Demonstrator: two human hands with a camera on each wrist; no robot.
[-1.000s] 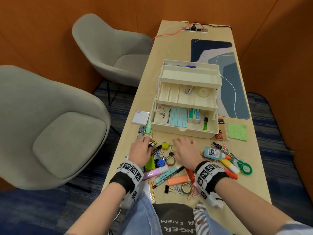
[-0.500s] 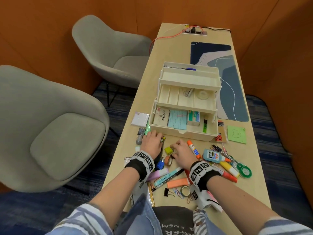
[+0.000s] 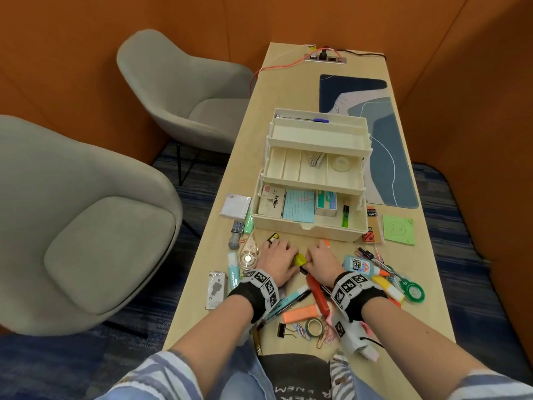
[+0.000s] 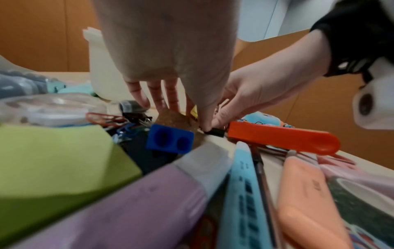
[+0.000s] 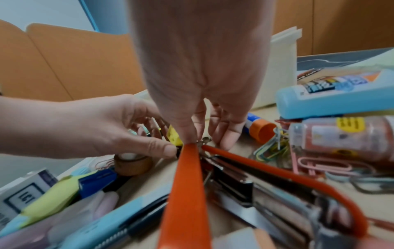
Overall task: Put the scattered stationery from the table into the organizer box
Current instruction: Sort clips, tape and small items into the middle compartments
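The desk (image 3: 288, 90) carries a cream organizer box (image 3: 313, 177) standing open in three stepped tiers; every place below is given from this box. On its near side lies the scattered stationery, and both hands meet there in front of the box's bottom tier. The left hand (image 3: 278, 262) rests knuckles up with fingers reaching down to the desk, its thumb tip pressed on a small black binder clip (image 4: 214, 132); the right hand (image 3: 321, 262) comes in just beside it, thumb and forefinger pinching at the same clip, though the exact hold is partly hidden. Between the two hands sits a yellow binder clip (image 3: 300, 259). Nearer than the hands, an orange stapler (image 3: 317, 295) points toward the box. To the near right of the box lies a blue glue bottle (image 3: 359, 265). A blue sharpener (image 4: 170, 141) sits just nearer than the left hand's fingers
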